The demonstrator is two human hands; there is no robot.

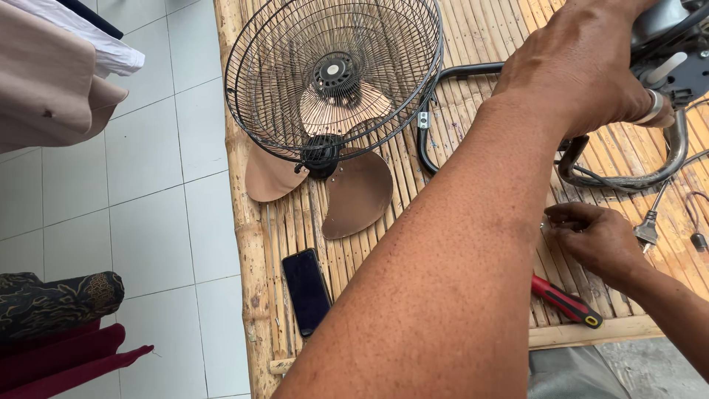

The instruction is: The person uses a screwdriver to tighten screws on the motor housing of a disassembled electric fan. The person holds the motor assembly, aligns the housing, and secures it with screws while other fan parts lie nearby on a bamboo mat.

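Observation:
My left hand (583, 66) reaches across the bamboo table (480, 29) and grips the grey fan motor housing (665, 22) at the top right. It wears a ring on one finger. My right hand (600, 238) rests low on the slats at the right. Its fingertips are pinched together near the table surface, and I cannot tell if they hold anything small. A red-handled screwdriver (565, 301) lies just under my right wrist. The fan's curved metal stand tube (668, 159) runs below the motor.
A black wire fan grille (281, 66) leans over a copper-coloured fan blade (358, 196) at the table's left. A dark phone (306, 290) lies near the front edge. A plug (648, 230) and cord lie at the right. Tiled floor (148, 222) and folded cloth (59, 303) lie left.

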